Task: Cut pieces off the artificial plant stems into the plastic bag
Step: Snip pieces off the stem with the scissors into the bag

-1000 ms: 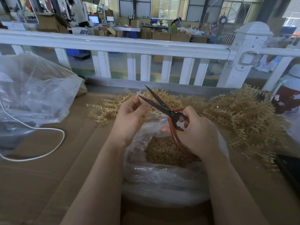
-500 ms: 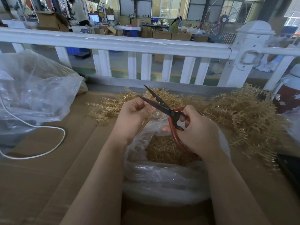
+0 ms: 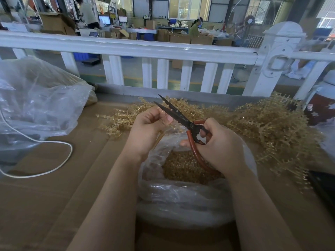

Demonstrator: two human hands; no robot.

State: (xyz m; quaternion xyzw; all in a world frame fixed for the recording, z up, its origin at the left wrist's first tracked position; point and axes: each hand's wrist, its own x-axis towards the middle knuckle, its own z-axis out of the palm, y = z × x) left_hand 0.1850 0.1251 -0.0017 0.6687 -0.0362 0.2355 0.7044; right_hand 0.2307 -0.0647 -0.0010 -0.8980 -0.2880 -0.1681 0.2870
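L hand (image 3: 150,127) pinches stem (image 3: 157,140); R hand (image 3: 215,144) grips scissors (image 3: 183,120), blades parted just beside L fingertips (image 3: 169,120). Risk: nick; pieces may miss plastic bag (image 3: 181,194) beneath.

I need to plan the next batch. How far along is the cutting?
Done: the bag already holds a layer of cut pieces. In hand: the left hand pinches a stem at the open scissors, gripped by the right hand. Left: a large pile of stems lies uncut beyond the bag.
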